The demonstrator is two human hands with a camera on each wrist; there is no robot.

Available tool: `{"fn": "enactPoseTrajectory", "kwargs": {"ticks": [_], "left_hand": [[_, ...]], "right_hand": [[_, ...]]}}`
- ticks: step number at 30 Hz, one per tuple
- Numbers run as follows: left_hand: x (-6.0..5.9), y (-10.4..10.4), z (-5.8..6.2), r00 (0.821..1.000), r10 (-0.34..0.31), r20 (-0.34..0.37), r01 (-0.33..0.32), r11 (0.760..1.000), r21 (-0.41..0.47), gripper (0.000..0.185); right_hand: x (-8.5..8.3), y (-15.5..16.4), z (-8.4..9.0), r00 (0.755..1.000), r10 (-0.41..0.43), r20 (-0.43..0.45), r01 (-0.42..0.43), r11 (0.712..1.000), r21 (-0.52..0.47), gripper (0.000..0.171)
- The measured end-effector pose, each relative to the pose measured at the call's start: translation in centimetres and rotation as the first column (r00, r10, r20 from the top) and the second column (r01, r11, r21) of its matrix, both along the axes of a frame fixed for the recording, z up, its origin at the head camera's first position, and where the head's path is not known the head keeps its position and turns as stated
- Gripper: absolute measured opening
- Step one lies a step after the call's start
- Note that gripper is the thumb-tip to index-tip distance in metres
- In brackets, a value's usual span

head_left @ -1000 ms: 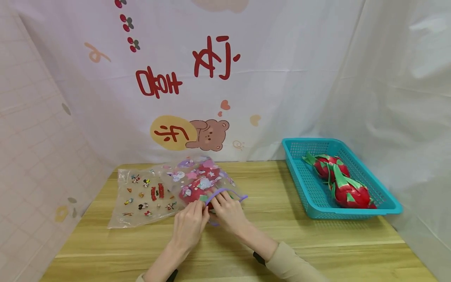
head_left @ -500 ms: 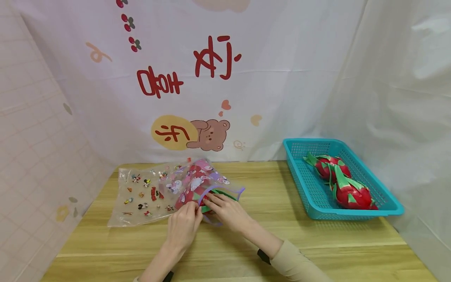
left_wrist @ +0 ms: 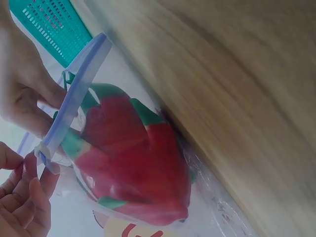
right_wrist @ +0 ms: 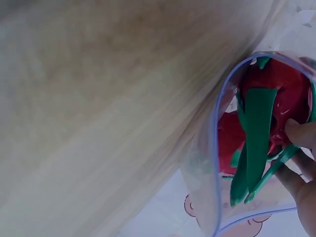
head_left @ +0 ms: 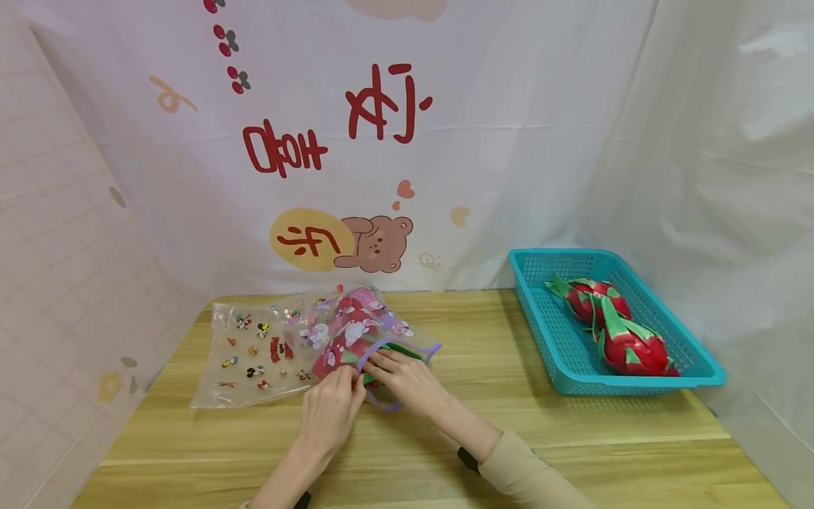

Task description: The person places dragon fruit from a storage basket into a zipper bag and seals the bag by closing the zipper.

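basket (head_left: 540,339), frame right: two dragon fruits (head_left: 636,352) | bag (left_wrist: 76,96), centre: red-green fruit (left_wrist: 133,163) | left hand (head_left: 328,410): fingers clamped on rim | right hand (head_left: 410,382): fingers apart, touching fruit

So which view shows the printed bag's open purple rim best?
The right wrist view: it looks into the purple rim, with red fruit inside, though the frame cuts one side off. The head view shows it small, partly behind the right hand; the left wrist view shows it nearly side-on.

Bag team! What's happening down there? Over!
Left fingers pinching edge of purple-rimmed bag. Right fingers inside, on dragon fruit. Maybe in the way: green leaves at the opening.
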State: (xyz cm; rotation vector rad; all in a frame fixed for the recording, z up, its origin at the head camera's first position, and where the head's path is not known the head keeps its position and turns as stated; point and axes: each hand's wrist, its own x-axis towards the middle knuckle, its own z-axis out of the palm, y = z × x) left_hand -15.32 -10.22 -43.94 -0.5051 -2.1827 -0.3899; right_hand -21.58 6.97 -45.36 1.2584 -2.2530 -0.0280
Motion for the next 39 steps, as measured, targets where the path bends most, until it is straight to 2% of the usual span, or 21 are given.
{"fn": "enactPoseTrajectory", "kwargs": {"ticks": [6, 9, 11, 14, 16, 18, 20, 22, 26, 35, 39], "left_hand": [[-0.1, -0.1, 0.2, 1.000, -0.002, -0.011, 0.002, 1.000, 0.006, 0.015], [-0.2, -0.1, 0.3, 1.000, -0.005, 0.001, 0.005, 1.000, 0.004, 0.016], [-0.2, 0.0, 0.3, 1.000, -0.008, 0.007, 0.008, 1.000, 0.004, 0.016], [-0.4, 0.2, 0.4, 1.000, -0.017, -0.001, 0.017, 1.000, 0.004, 0.015], [-0.4, 0.4, 0.5, 1.000, -0.020, -0.013, 0.020, 1.000, 0.007, 0.014], [-0.5, 0.5, 0.6, 0.999, -0.025, -0.026, 0.025, 1.000, 0.011, 0.014], [-0.5, 0.6, 0.7, 0.999, -0.027, -0.035, 0.027, 1.000, 0.013, 0.014], [-0.5, 0.6, 0.8, 0.999, -0.030, -0.041, 0.030, 1.000, 0.009, 0.013], [-0.4, 0.7, 0.8, 0.998, -0.036, -0.044, 0.036, 0.999, -0.008, 0.013], [-0.5, 0.8, 0.7, 0.998, -0.045, -0.037, 0.045, 0.999, -0.008, 0.013], [-0.5, 0.8, 0.7, 0.998, -0.045, -0.043, 0.045, 0.999, -0.001, 0.013]], "right_hand": [[-0.5, -0.2, -0.1, 0.998, -0.007, -0.057, 0.007, 1.000, -0.008, 0.037], [-0.2, 0.0, -0.1, 0.999, -0.036, -0.031, 0.037, 0.999, 0.010, 0.041], [0.4, 0.2, 0.1, 0.996, -0.088, -0.006, 0.089, 0.996, 0.019, 0.044], [2.0, 0.5, 0.5, 0.976, -0.207, 0.065, 0.207, 0.978, 0.000, 0.046], [3.2, 0.5, 0.9, 0.950, -0.265, 0.162, 0.274, 0.961, -0.035, 0.044], [4.1, 0.5, 1.2, 0.919, -0.290, 0.267, 0.315, 0.948, -0.052, 0.045], [4.6, 0.4, 1.3, 0.887, -0.288, 0.361, 0.329, 0.943, -0.055, 0.048], [4.8, 0.3, 1.4, 0.870, -0.277, 0.408, 0.323, 0.945, -0.049, 0.051], [4.5, 0.2, 1.1, 0.865, -0.260, 0.429, 0.317, 0.946, -0.066, 0.054], [3.3, 0.7, 0.2, 0.875, -0.201, 0.440, 0.277, 0.954, -0.116, 0.055], [2.5, 1.0, -0.1, 0.859, -0.207, 0.469, 0.280, 0.956, -0.091, 0.055]]}}
